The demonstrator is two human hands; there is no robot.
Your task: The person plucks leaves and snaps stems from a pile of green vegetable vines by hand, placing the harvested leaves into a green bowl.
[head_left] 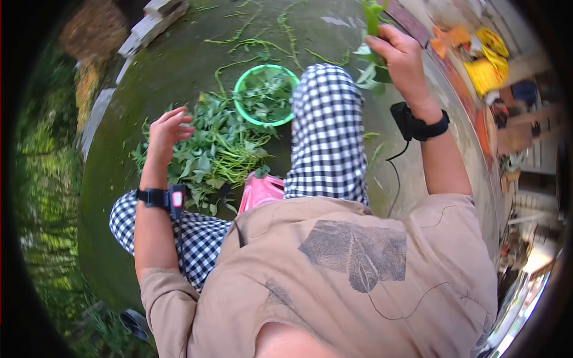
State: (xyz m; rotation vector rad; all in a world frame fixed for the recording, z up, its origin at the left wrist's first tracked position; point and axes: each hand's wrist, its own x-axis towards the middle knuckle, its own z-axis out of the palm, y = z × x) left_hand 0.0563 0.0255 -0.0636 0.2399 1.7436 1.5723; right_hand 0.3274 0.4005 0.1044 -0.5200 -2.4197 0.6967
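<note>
My right hand point(399, 55), raised at the upper right, is closed around a bunch of green leafy stems point(372, 24); some of its leaves hang below the fist. Over the left edge of a heap of leafy green vines point(218, 146) hovers my left hand point(171, 128), fingers apart and holding nothing that I can see. Beyond the heap, close to my knee, stands a green-rimmed basket point(237, 102) with loose leaves inside.
Long stripped stems point(262, 43) lie scattered on the mossy concrete floor point(113, 221). Between my legs is a pink plastic stool point(261, 190). Concrete blocks point(146, 30) sit at the upper left, and a yellow bag point(486, 68) lies at the right. A cable point(397, 173) hangs from my right wrist.
</note>
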